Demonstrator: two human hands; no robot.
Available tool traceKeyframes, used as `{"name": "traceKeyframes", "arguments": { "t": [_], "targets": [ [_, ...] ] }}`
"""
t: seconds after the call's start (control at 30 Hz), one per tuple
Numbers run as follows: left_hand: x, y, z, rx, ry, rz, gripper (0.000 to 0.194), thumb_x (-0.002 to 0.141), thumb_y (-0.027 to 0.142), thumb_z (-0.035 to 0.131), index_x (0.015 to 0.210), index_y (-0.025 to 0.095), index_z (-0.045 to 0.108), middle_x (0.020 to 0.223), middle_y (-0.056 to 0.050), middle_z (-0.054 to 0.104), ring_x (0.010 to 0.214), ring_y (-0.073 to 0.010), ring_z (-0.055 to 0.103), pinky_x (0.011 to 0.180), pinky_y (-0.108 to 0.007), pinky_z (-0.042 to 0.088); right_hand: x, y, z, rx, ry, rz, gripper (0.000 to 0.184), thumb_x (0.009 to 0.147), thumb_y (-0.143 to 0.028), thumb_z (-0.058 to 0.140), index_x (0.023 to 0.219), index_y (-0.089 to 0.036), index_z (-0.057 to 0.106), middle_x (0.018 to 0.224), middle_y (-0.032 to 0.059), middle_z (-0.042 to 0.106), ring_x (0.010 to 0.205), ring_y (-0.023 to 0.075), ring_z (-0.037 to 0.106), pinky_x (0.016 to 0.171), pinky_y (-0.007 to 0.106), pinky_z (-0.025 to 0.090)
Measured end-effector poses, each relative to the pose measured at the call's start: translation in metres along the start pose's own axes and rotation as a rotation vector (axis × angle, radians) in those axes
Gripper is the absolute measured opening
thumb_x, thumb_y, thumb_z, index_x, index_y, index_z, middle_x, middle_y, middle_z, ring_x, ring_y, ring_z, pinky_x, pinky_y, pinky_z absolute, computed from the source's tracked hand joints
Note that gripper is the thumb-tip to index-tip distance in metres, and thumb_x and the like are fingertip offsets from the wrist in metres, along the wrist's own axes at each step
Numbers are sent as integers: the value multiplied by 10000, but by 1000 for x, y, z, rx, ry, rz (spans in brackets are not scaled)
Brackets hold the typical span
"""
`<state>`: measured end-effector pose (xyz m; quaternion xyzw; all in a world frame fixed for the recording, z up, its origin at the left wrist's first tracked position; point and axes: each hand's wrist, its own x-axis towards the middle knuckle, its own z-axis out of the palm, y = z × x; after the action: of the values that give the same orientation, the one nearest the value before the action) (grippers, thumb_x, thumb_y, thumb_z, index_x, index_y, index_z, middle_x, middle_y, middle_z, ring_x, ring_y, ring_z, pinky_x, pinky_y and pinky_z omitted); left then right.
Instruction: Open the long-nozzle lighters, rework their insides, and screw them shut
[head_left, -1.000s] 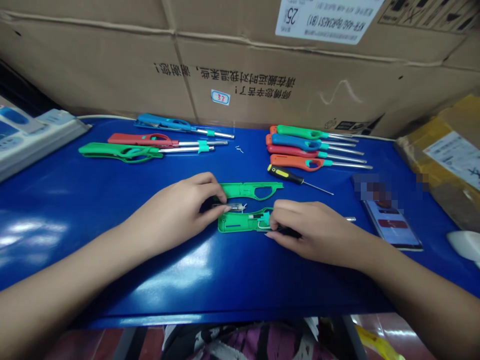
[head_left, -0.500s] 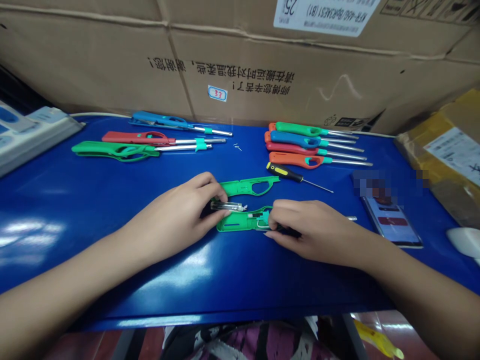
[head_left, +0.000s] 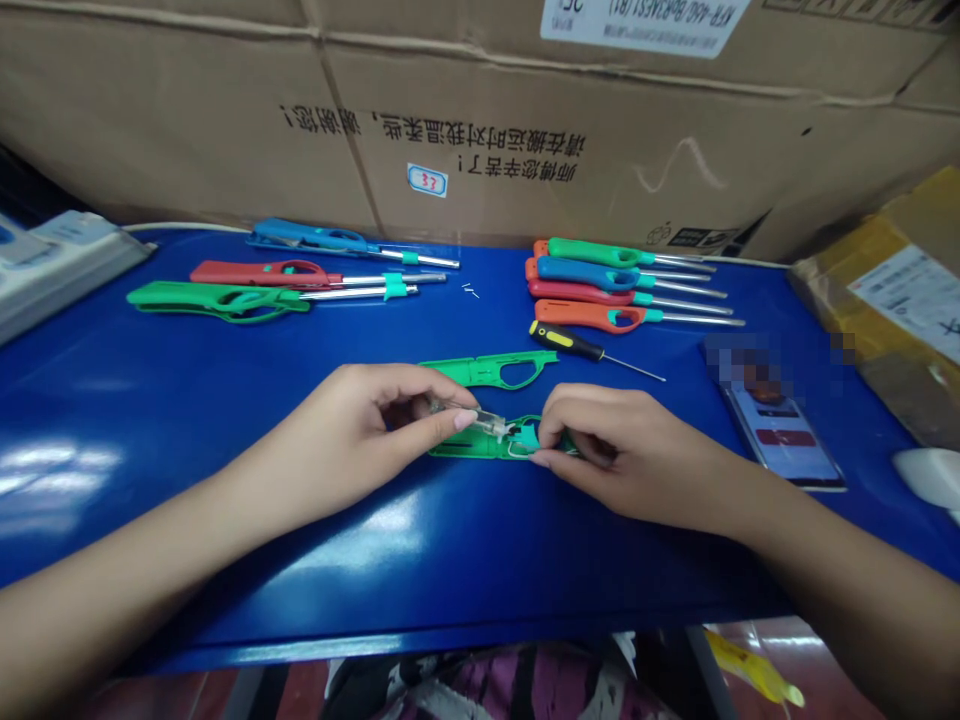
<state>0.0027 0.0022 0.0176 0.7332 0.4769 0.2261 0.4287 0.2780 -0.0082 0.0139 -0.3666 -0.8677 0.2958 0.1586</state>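
An opened green lighter shell (head_left: 480, 447) lies on the blue table (head_left: 150, 420) between my hands. My left hand (head_left: 367, 430) pinches a small clear tube-like insert (head_left: 480, 416) and holds it over the shell's left part. My right hand (head_left: 607, 450) is closed on the shell's right end, by its teal trigger piece (head_left: 528, 437). The matching green cover half (head_left: 491, 369) rests just behind. A black-and-yellow screwdriver (head_left: 577, 347) lies beyond it.
Three long lighters lie at back left (head_left: 285, 275), several more at back right (head_left: 600, 285). A phone (head_left: 784, 440) sits to the right, a white power strip (head_left: 52, 265) at far left. Cardboard boxes (head_left: 525, 120) wall the back; a taped parcel (head_left: 892, 290) stands right.
My left hand has brought the clear insert right and down onto the shell. The right hand has shifted slightly on the shell. The view has drifted a little.
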Motion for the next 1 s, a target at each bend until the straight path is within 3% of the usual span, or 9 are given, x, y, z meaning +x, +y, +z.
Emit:
{"name": "traceKeyframes", "arguments": {
  "t": [0.13,0.23,0.4,1.0],
  "targets": [
    [5,-1,7,-237,-42,-132,240,890,406,754,1009,217,841,761,-18,790,599,-130,671,559,-221,561,2,1,3,139,74,91,56,942,-151,664,909,-187,691,623,-90,506,493,50,394,499,205,337],
    [7,-4,9,-311,-39,-179,228,874,379,774,1023,223,848,752,-19,794,615,-134,699,594,-225,604,3,1,5,222,74,131,78,942,-144,645,945,-181,715,595,-92,511,482,49,407,458,190,328],
    [8,-6,9,-296,-7,-169,213,872,411,789,999,255,859,778,-18,811,655,-141,722,620,-221,618,4,-1,6,257,87,144,104,977,-205,638,919,-171,719,658,-54,581,539,57,485,473,176,382],
    [7,-4,9,-260,-27,-182,187,867,424,786,974,293,867,846,-9,838,661,-142,719,596,-207,594,4,1,7,216,92,91,100,984,-181,631,908,-191,695,690,-48,606,560,62,503,514,193,385]
  ]
}}
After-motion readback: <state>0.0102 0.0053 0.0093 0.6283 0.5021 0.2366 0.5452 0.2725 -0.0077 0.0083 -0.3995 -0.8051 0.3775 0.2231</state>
